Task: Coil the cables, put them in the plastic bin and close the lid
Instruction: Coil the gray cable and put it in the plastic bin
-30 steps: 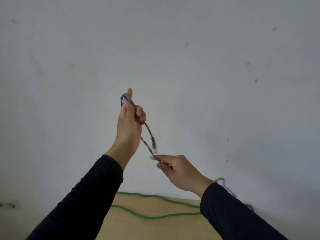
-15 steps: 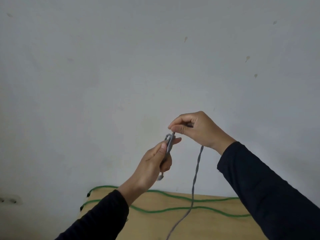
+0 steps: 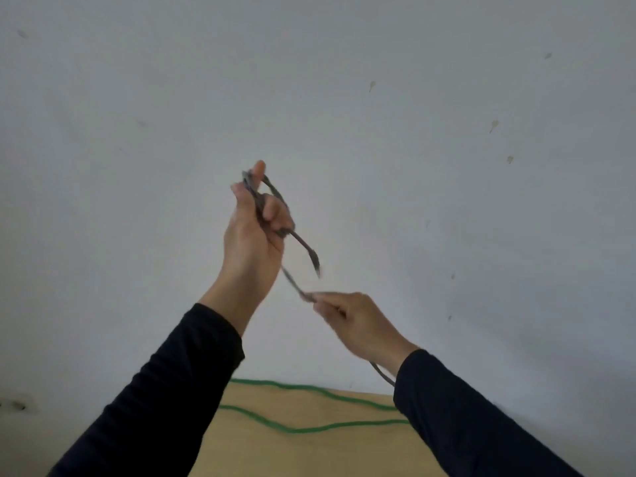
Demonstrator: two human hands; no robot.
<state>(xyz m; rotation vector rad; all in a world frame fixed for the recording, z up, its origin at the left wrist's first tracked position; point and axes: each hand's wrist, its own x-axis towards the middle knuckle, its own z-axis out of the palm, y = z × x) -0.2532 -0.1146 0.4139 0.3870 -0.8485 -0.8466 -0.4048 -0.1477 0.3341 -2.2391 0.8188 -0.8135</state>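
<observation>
I see the left hand [image 3: 249,242] raised against the wall, clenched around loops of the grey cable [image 3: 303,242], whose plug end dangles free. My right hand [image 3: 358,321] pinches the same cable lower down. A green cable [image 3: 309,429] lies along the counter [image 3: 309,452] near its far edge.

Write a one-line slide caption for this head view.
Left hand holds grey cable loops; right hand feeds more.

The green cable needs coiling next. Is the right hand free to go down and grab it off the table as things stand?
Probably not yet: the right hand is pinching the grey cable, which the left hand grips too. Nothing blocks the green cable itself.
</observation>
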